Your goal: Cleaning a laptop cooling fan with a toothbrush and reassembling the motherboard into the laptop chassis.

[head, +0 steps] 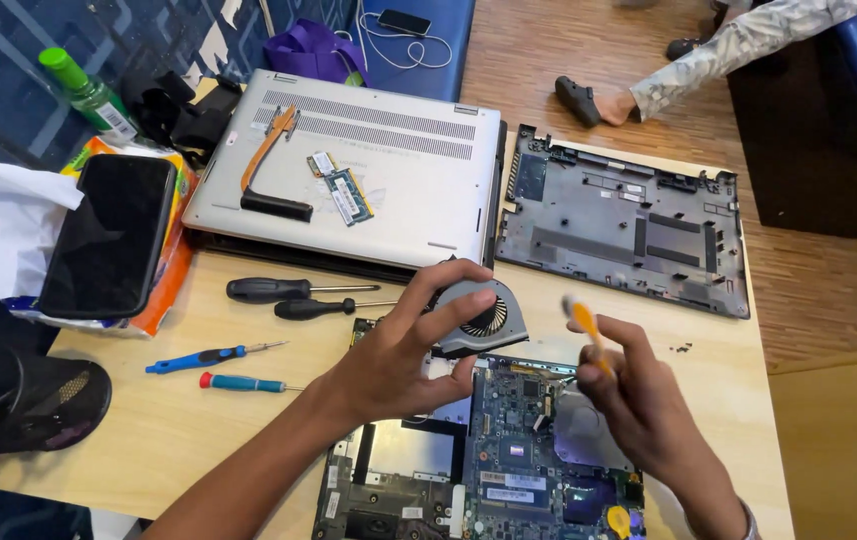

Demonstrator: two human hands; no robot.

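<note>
Fan: my left hand (pixel 399 355) holds the small grey cooling fan (pixel 479 318) just above the open laptop chassis (pixel 479 460), thumb and fingers curled round its flat casing.
Left hand: half closed on the fan, fingertips on the rim, clear of the blades.
Right hand: my right hand (pixel 649 405) is pinched shut on a thin tool with an orange tip (pixel 586 322), blurred, just right of the fan.
Handling: I judge the fan light and stiff in its casing, but the blades are thin and fragile; the smooth plastic could slip.
Where to hold: by the outer edges of the casing, never over the round opening.
Surface: a pale wooden surface (pixel 199 420); left of the chassis lie four screwdrivers (pixel 279 290); beyond it a closed silver laptop (pixel 369 170) carrying a copper heat pipe (pixel 269 165) and memory sticks (pixel 344 190), with a grey bottom cover (pixel 629 220) alongside.
Room: wood floor beyond the chassis, blue seating, another person's foot (pixel 599 100) far off.
</note>
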